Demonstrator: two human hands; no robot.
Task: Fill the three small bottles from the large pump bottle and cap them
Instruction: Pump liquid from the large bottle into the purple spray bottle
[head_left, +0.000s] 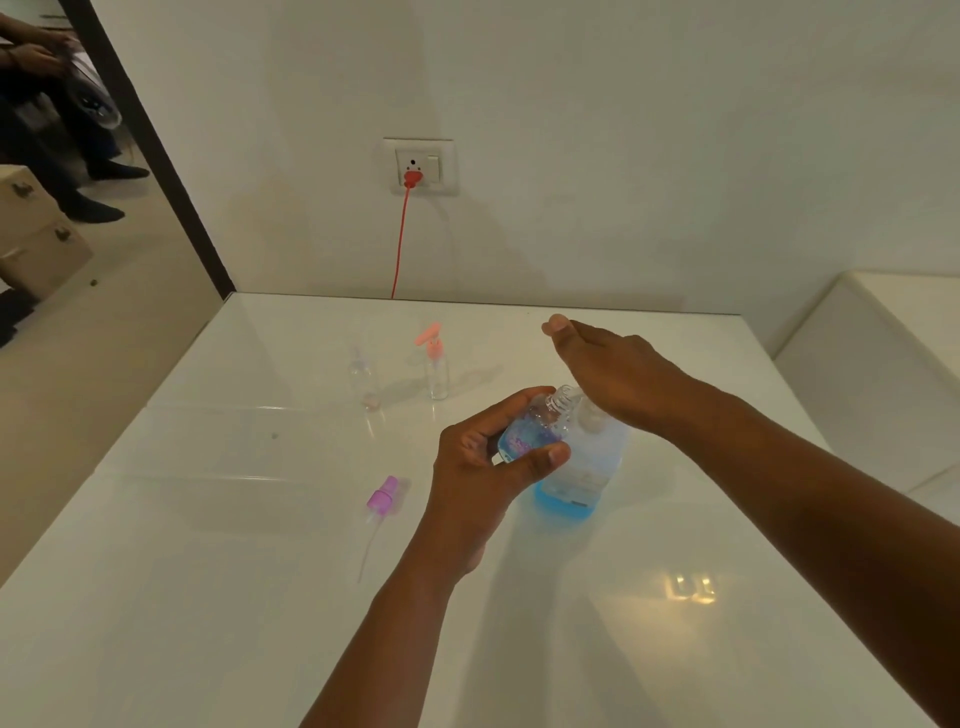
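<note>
Toward the middle of the bench (208, 597), slightly nearer its right edge, the large pump bottle (582, 478) stands upright with blue liquid low in its body. The right hand (618, 379) lies flat over its pump head, fingers (558, 325) straight and together, pointing toward the far edge; the pump itself is hidden beneath the palm. The left hand (488, 457) holds one small bottle (535, 426) just left of the pump bottle, thumb and curled fingers wrapped round its body. This small bottle is tilted, its long axis running from the left hand up and to the right, so that its open threaded neck (563, 397) sits right at the spot where the spout should be, under the edge of the right palm. Whether the spout is truly over the mouth cannot be told. The coming press probably depends on that alignment: the mouth must stay beneath the nozzle while the right hand, already on top, pushes down. A purple spray cap (383, 496) with its dip tube lies on the bench to the left of the left hand. Nearer the far edge stand a clear small bottle (362, 374) and another small bottle with a pink top (435, 364), well apart from both hands.
</note>
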